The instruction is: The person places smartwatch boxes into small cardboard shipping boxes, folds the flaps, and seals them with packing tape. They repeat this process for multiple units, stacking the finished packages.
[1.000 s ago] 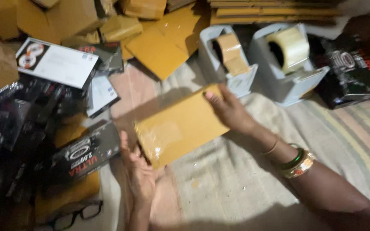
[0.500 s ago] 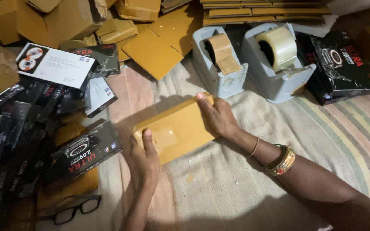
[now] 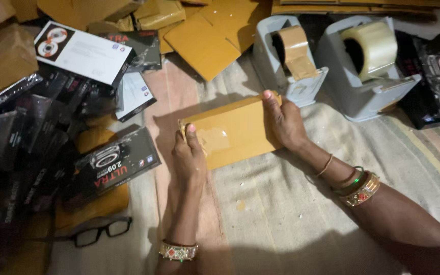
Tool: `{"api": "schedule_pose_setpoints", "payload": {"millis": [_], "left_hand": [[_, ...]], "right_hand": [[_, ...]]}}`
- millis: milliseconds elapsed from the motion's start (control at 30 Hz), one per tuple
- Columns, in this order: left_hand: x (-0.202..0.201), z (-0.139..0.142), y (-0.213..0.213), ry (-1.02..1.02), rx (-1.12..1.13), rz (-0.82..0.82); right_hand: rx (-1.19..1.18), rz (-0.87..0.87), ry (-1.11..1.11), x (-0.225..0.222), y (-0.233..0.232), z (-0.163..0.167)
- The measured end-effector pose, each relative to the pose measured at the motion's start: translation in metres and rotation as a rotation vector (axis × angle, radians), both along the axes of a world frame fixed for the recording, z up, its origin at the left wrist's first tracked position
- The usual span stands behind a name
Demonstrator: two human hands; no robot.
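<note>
Gripping parcel (image 3: 235, 133) w/ both hands, left (image 3: 189, 158) & right (image 3: 285, 122); tape patch could wrinkle/lift if thumb slides.

left hand (image 3: 189, 158) now atop parcel (image 3: 235, 133), right hand (image 3: 283, 122) shifted to far edge

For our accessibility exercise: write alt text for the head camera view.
Two bare hands, left hand and right hand, grip opposite ends of a taped tan parcel over a striped cloth. Two grey tape dispensers stand behind; black boxes and eyeglasses lie left.
</note>
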State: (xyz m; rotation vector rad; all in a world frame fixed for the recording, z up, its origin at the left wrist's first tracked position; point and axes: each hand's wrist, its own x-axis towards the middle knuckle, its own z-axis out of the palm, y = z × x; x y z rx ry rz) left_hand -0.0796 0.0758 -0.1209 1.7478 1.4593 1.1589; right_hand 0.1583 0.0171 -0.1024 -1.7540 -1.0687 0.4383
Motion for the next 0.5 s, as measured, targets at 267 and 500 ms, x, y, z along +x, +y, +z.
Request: {"api": "schedule_pose_setpoints", "payload": {"millis": [267, 500], "left_hand": [[0.004, -0.004, 0.000, -0.234, -0.013, -0.101], [-0.001, 0.002, -0.001, -0.256, -0.033, -0.118]], "right_hand": [[0.076, 0.109, 0.306, 0.010, 0.003, -0.008], [0.090, 0.311, 0.658, 0.005, -0.010, 0.004]]}}
